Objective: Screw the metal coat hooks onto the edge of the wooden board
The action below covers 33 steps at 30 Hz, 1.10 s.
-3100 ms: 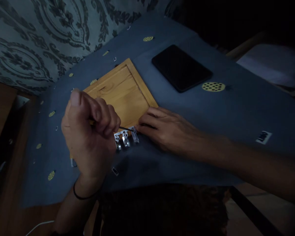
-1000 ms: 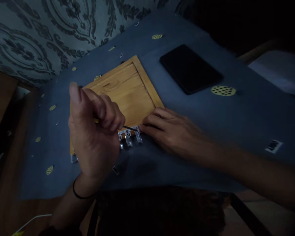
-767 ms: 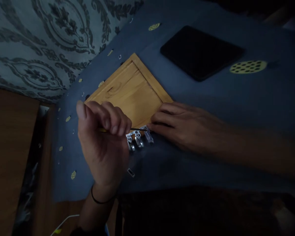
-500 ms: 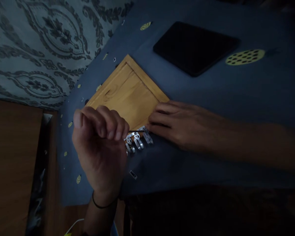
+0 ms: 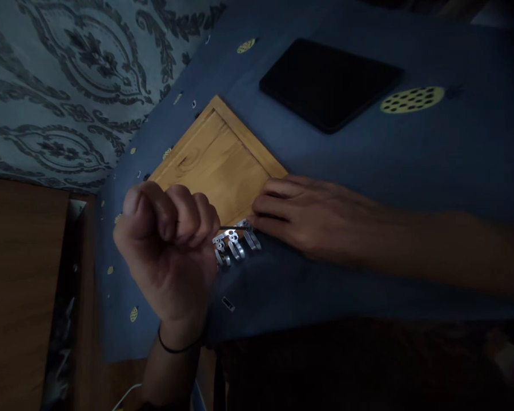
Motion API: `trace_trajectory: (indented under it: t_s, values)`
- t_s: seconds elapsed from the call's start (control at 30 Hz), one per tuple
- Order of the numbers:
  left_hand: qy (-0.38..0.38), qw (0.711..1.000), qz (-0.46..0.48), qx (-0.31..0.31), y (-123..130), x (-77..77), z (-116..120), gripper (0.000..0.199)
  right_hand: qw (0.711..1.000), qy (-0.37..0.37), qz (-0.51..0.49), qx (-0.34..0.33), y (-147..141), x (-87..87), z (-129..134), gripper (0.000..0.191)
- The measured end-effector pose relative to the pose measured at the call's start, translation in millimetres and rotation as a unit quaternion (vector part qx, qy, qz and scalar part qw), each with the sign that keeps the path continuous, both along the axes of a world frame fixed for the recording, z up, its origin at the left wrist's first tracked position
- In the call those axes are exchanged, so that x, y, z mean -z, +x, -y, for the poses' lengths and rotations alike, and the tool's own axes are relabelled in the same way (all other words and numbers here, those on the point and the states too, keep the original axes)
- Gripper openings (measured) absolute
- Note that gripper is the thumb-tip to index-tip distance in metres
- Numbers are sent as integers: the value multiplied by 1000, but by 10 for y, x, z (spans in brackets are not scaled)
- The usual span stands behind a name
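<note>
A framed wooden board lies at an angle, with several silver metal pieces along its lower edge. My left hand, a black band at its wrist, is closed in a fist, palm side up, around a tool whose thin dark shaft points right to the metal pieces. The fist hides the tool's handle and the board's left corner. Coming from the right, my right hand is closed at the board's right corner, its fingertips beside the shaft's tip and the last metal piece.
Under the board is a dark blue cloth printed with yellow pineapples. A flat black object lies at the upper right of the board. Patterned fabric fills the upper left, with a brown wooden surface below it.
My left fist has turned slightly and shifted a little left, still around the tool. The whole view has slid slightly left; my right hand keeps its place at the board's corner.
</note>
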State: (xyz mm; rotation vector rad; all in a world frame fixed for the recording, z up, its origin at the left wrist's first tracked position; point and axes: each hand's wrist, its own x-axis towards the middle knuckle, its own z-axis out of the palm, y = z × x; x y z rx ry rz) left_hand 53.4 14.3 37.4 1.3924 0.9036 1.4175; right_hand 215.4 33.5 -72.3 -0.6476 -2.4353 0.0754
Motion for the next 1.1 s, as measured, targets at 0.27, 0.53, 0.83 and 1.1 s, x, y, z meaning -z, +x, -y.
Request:
trace_trajectory:
  t_s: [0.27, 0.53, 0.83, 1.1]
  values:
    - [-9, 1000, 17, 3, -45, -19, -6, 57, 1000, 2, -5, 1, -12, 17, -7, 24]
    - [-11, 996, 28, -80, -142, -107, 102, 54, 1000, 8, -8, 0, 2, -6, -5, 24]
    - [1, 996, 38, -82, -75, 4, 101, 50, 1000, -1, 15, 0, 4, -29, -8, 25]
    - [-1, 994, 44, -99, -66, 22, 110, 54, 999, -19, 34, -1, 13, -71, -1, 29]
